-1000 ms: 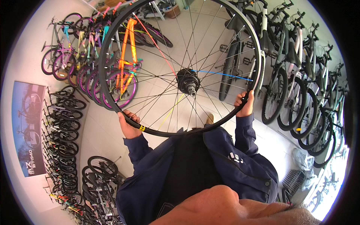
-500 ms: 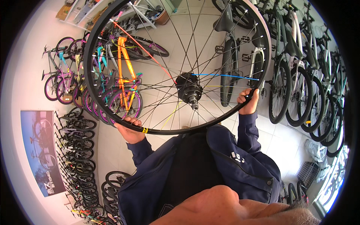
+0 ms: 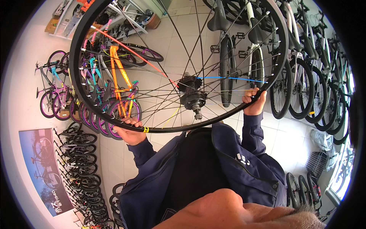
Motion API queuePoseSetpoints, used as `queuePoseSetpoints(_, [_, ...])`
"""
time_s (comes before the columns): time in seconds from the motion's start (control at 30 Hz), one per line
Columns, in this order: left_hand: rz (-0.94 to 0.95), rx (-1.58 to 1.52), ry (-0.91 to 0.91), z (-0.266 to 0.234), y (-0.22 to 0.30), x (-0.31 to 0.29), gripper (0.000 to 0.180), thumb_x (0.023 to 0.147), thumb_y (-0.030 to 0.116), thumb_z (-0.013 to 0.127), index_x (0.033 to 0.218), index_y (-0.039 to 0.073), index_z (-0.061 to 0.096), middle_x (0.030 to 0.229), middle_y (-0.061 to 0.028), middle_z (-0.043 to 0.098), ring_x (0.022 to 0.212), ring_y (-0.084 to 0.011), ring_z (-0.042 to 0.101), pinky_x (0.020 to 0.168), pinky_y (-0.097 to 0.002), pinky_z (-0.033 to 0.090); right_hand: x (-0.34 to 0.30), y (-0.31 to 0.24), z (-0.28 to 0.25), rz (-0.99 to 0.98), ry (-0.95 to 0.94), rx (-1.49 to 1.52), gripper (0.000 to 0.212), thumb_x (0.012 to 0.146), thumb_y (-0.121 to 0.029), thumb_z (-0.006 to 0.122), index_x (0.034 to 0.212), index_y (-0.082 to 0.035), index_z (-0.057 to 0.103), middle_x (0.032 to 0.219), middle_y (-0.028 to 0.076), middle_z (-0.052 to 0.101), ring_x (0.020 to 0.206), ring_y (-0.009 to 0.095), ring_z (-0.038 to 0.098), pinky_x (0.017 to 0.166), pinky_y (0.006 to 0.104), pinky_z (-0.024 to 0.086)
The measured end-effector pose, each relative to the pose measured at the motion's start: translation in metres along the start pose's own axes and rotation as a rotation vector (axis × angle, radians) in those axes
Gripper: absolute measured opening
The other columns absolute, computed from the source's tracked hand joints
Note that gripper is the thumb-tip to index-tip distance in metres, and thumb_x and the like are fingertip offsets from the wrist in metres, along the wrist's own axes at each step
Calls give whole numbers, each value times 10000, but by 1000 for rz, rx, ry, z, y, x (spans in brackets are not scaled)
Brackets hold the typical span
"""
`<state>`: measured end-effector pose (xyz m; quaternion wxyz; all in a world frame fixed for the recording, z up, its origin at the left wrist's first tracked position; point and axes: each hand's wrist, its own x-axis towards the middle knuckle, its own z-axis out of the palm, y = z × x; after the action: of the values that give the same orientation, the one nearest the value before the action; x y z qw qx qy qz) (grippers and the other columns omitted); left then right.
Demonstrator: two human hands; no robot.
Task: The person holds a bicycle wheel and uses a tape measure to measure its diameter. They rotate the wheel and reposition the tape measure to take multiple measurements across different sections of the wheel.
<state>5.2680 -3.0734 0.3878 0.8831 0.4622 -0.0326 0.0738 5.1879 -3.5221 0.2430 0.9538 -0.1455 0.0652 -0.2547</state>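
Note:
Both hands hold up a bicycle wheel (image 3: 183, 128) with a black rim, no tire on it, and thin dark spokes. One spoke is red (image 3: 133, 53), another is blue (image 3: 232, 78), and a yellow one shows low down. At the middle sits a black hub (image 3: 193, 100), its axle end pointing toward me. My left hand (image 3: 130, 131) is closed around the lower left of the rim, beside a small yellow sticker. On the lower right of the rim, my right hand (image 3: 254, 101) grips with its fingers wrapped over the edge.
Bikes with an orange frame (image 3: 114, 72) and purple rims stand beyond the wheel at left. Rows of bikes (image 3: 280, 89) line the right side. More bikes stack along the left wall, near a poster (image 3: 46, 171). A shelf (image 3: 65, 17) stands at the far left.
The wheel looks larger and its upper part has come nearer and leftward. Both hands keep their grip at the same places on the rim. The background has shifted slightly.

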Motion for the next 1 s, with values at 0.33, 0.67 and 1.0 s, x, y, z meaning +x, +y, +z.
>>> queuePoseSetpoints(0.33, [60, -13, -82, -6, -5, -10, 583, 940, 679, 346, 962, 139, 564, 818, 34, 554, 647, -151, 504, 597, -318, 430, -5, -5, -1, 37, -13, -37, 412, 884, -568, 592, 947, -163, 554, 804, -53, 456, 641, 110, 394, 563, 247, 321])
queuePoseSetpoints(0.67, [61, -22, -11, -17, -6, -29, 593, 957, 653, 339, 938, 104, 561, 877, -21, 563, 664, -173, 506, 596, -321, 422, -6, -7, -1, 55, 18, -91, 417, 908, -562, 561, 940, -146, 551, 794, -42, 478, 633, 121, 418, 552, 262, 330])
queuePoseSetpoints(1.0, [30, 19, 65, -8, -4, -36, 531, 965, 591, 418, 1020, 86, 574, 837, -32, 559, 734, -151, 506, 663, -304, 420, 3, -4, 3, 114, 77, -189, 457, 943, -561, 505, 849, -114, 521, 774, 23, 517, 601, 124, 431, 539, 264, 355])
